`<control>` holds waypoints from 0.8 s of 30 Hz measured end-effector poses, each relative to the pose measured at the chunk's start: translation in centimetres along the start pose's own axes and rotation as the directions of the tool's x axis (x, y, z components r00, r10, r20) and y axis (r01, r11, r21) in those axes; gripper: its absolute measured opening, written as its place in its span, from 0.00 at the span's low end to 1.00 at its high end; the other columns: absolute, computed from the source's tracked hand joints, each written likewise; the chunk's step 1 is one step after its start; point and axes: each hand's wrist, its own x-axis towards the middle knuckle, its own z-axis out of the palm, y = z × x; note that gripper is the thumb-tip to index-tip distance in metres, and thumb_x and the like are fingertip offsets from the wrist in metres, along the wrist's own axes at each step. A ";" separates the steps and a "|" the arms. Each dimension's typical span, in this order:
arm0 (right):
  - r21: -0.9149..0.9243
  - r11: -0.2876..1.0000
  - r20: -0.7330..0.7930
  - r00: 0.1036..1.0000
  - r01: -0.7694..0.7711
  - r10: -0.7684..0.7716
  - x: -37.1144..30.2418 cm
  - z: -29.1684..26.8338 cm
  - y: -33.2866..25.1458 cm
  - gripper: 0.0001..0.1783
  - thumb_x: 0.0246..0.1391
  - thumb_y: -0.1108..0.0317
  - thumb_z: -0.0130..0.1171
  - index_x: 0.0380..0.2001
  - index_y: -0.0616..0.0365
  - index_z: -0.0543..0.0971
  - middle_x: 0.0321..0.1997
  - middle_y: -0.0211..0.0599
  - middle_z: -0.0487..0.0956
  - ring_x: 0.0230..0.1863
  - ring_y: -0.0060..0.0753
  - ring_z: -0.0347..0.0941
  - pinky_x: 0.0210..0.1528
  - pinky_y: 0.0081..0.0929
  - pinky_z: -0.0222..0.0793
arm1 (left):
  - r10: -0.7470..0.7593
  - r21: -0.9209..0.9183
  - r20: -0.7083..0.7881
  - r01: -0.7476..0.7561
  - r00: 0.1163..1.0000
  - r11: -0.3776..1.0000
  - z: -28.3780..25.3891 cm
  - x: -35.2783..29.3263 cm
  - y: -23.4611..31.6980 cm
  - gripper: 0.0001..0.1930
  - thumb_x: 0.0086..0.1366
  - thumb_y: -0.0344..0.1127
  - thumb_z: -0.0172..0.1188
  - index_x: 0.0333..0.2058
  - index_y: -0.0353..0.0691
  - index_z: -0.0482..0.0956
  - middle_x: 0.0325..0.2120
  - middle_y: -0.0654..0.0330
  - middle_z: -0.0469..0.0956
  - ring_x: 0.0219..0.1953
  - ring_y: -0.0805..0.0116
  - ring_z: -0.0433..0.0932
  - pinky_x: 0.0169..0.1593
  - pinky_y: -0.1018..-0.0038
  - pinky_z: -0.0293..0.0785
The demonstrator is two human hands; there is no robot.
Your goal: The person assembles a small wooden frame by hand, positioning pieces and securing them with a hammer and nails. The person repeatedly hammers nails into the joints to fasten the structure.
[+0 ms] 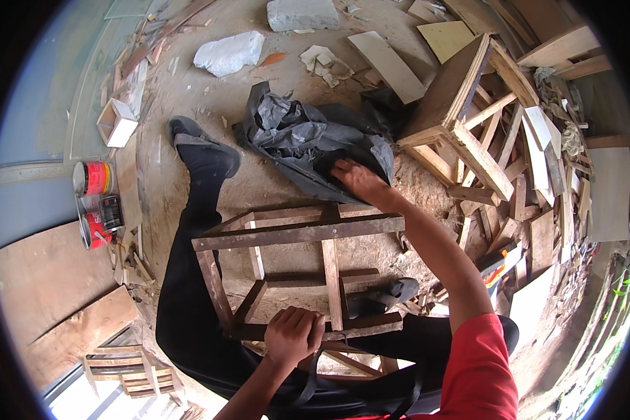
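Observation:
A small wooden frame, made of worn brown bars like a stool frame, rests between my legs. My left hand is closed over its near bar. Beyond the frame lies a crumpled black plastic bag on the dirt floor. My right hand reaches across the frame to this bag. Its fingers curl into a dark fold of the plastic, and their tips are hidden there. Whether anything else is in those fingers does not show.
A larger wooden frame with a board side leans on a scrap wood pile at right. Pale blocks and a plank lie at the back. Paint cans stand at left, above plywood sheets and a slatted wooden piece.

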 end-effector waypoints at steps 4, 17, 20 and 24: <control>0.487 0.828 0.261 0.951 -0.279 0.167 -0.2 1.9 0.6 0.23 0.56 0.67 0.60 0.56 0.52 0.75 0.55 0.45 0.77 0.56 0.38 0.74 0.58 0.28 0.67 | 0.016 0.009 0.001 -0.016 1.000 1.000 0.0 0.2 0.2 0.07 0.60 0.30 0.57 0.22 0.39 0.75 0.19 0.58 0.75 0.23 0.58 0.76 0.29 0.64 0.72; 0.383 -0.924 0.735 0.608 -0.006 0.301 2.7 -2.5 3.7 0.15 0.64 0.66 0.46 0.44 0.67 0.76 0.46 0.45 0.79 0.48 0.43 0.77 0.55 0.37 0.73 | 0.025 0.013 -0.006 -0.025 1.000 1.000 -0.1 0.0 0.1 0.06 0.59 0.29 0.58 0.23 0.39 0.74 0.19 0.58 0.74 0.22 0.56 0.75 0.29 0.63 0.71; 0.354 -0.931 0.754 0.563 0.086 0.338 2.5 -2.8 3.2 0.25 0.64 0.62 0.32 0.49 0.72 0.71 0.49 0.54 0.76 0.52 0.50 0.74 0.59 0.42 0.70 | 0.031 -0.001 -0.026 -0.031 0.999 1.000 0.0 0.0 0.2 0.07 0.59 0.29 0.58 0.23 0.39 0.74 0.19 0.57 0.74 0.23 0.55 0.75 0.29 0.63 0.71; 0.246 -0.940 0.769 0.543 0.236 0.338 2.8 -4.1 3.3 0.27 0.67 0.56 0.34 0.51 0.71 0.71 0.50 0.54 0.76 0.56 0.50 0.72 0.62 0.43 0.68 | 0.026 -0.012 -0.044 -0.026 0.999 1.000 0.1 0.0 0.2 0.07 0.59 0.29 0.59 0.22 0.39 0.74 0.19 0.57 0.73 0.22 0.54 0.74 0.28 0.62 0.70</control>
